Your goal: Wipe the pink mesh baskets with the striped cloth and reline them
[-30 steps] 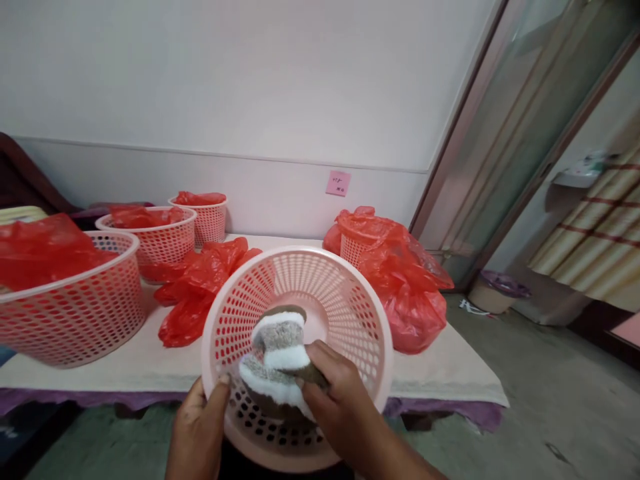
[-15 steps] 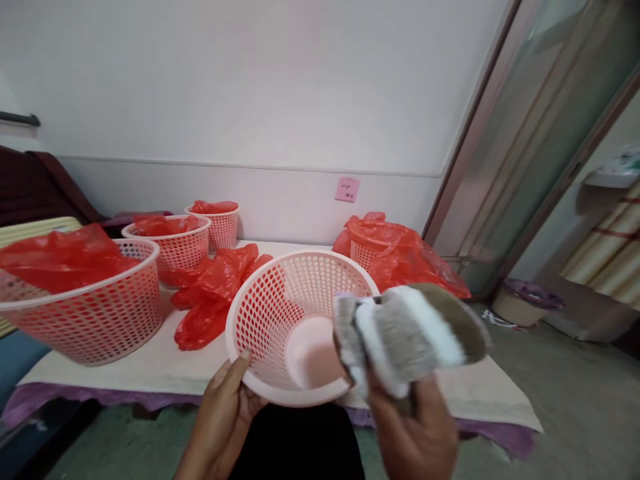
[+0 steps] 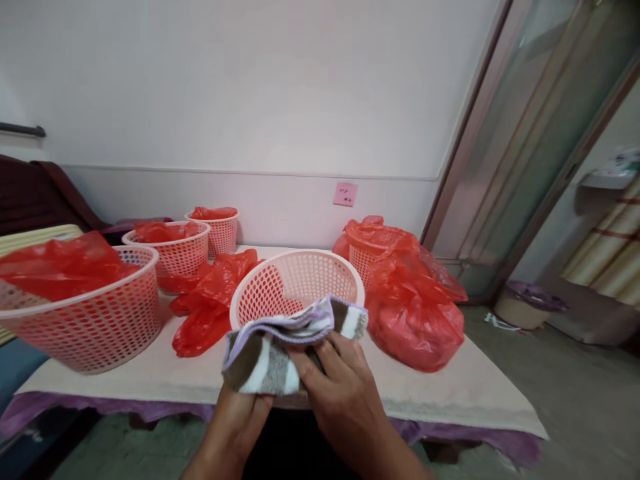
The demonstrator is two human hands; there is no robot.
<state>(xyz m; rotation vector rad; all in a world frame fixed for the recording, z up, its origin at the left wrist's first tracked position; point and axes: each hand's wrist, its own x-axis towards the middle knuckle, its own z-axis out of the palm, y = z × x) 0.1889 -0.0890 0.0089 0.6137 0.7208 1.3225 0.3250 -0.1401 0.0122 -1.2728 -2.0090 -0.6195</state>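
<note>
A folded striped towel [image 3: 273, 370], grey, white and brown with purple stitched edges, is held up in front of me. My left hand [image 3: 240, 417] grips its lower left side from below, the fingers mostly hidden behind the cloth. With fingers bent against the fold, my right hand [image 3: 340, 380] holds the towel on its right side. Right behind the towel stands a pink plastic basket [image 3: 320, 270] with holes in its wall. The cloth hides its near rim and most of its bottom.
Pink baskets [image 3: 115, 320] with red bags stand at the left. A crumpled red bag [image 3: 210, 300] lies beside the middle basket. A filled red bag [image 3: 417, 320] sits at the right, by a bag-covered basket [image 3: 363, 263]. The pale-covered table [image 3: 450, 400] has its edge near me.
My right hand has brought the towel left, in front of the basket. My left hand has left the basket's rim and now grips the towel. The filled red bag at right has come into view.
</note>
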